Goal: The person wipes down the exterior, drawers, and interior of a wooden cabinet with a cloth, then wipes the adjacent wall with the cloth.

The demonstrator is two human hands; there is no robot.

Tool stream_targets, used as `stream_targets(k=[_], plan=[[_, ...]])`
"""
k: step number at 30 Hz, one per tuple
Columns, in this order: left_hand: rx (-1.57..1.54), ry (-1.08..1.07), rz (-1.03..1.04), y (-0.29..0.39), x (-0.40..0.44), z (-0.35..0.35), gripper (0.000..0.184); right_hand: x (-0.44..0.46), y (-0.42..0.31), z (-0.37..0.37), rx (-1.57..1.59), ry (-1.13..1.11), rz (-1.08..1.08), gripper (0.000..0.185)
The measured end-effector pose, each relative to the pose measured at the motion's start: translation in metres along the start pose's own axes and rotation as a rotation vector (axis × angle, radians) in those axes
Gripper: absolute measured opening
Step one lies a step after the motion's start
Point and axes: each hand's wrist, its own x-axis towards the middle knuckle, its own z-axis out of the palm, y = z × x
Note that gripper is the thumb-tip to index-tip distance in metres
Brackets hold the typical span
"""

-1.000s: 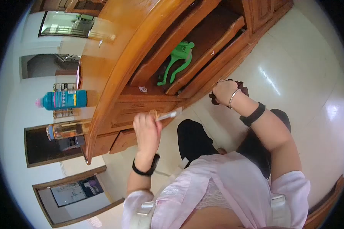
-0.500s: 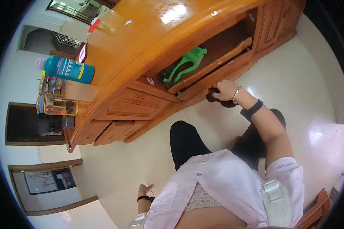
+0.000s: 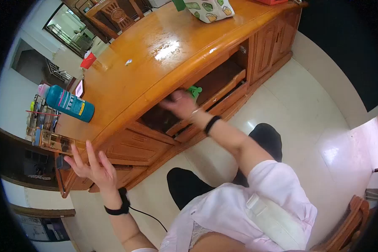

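Observation:
My left hand [image 3: 94, 168] is raised near the left end of the wooden desk, fingers spread, holding nothing. A clear bottle with a yellowish tint [image 3: 56, 140] stands beyond it on the desktop. Over the opened drawer [image 3: 222, 91] is my right hand [image 3: 179, 104], smeared by motion. Whether it grips anything cannot be made out. It partly covers a green plastic object [image 3: 195, 91] lying in the drawer, of which only one end shows.
The wooden desk [image 3: 134, 80] carries a large teal bottle with a pink cap [image 3: 71, 103], a phone [image 3: 80, 88], a red container [image 3: 88, 61] and a patterned bag [image 3: 210, 9]. A wooden chair [image 3: 348, 222] is at lower right. A black cable [image 3: 149, 215] hangs by my left wrist.
My right hand has gone from beside the desk, where it held a dark brown object, up to the drawer. That object is no longer visible. My left hand has risen toward the desktop. The view has shifted.

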Motion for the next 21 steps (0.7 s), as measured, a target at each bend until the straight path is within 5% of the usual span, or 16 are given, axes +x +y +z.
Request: stream_targets(k=[1, 2, 4, 7, 10, 11, 12, 14, 18, 21], plan=[[0.006, 0.003, -0.005, -0.003, 0.012, 0.001, 0.041, -0.006, 0.019, -0.041, -0.266, -0.114, 0.192, 0.040], [0.054, -0.030, 0.026, -0.007, 0.023, 0.003, 0.042, -0.018, 0.066, -0.052, -0.378, 0.117, 0.186, 0.046], [0.109, -0.054, 0.048, -0.018, 0.038, 0.019, 0.043, -0.019, 0.125, -0.092, -0.338, 0.275, 0.804, 0.056], [0.133, -0.183, 0.060, -0.040, 0.033, 0.054, 0.047, -0.023, 0.202, -0.138, -0.070, 0.769, 1.156, 0.057], [-0.044, -0.289, -0.028, -0.038, 0.029, 0.090, 0.069, -0.048, 0.220, -0.112, -0.021, 0.699, 1.101, 0.061], [-0.048, -0.302, -0.035, -0.037, 0.033, 0.092, 0.069, -0.067, 0.244, -0.070, -0.160, 0.753, 0.860, 0.058], [-0.067, -0.273, -0.051, -0.036, 0.033, 0.092, 0.070, -0.078, 0.232, -0.042, -0.249, 0.416, 1.061, 0.056], [-0.066, -0.252, -0.039, -0.037, 0.030, 0.088, 0.072, -0.063, 0.164, -0.024, -0.147, 0.158, 1.105, 0.042], [-0.110, -0.280, -0.043, -0.035, 0.035, 0.088, 0.070, -0.055, 0.045, 0.061, 0.008, -0.262, 0.909, 0.060], [-0.099, -0.278, 0.034, -0.041, 0.033, 0.091, 0.070, -0.008, 0.028, 0.118, 0.233, -0.100, 0.929, 0.053]])
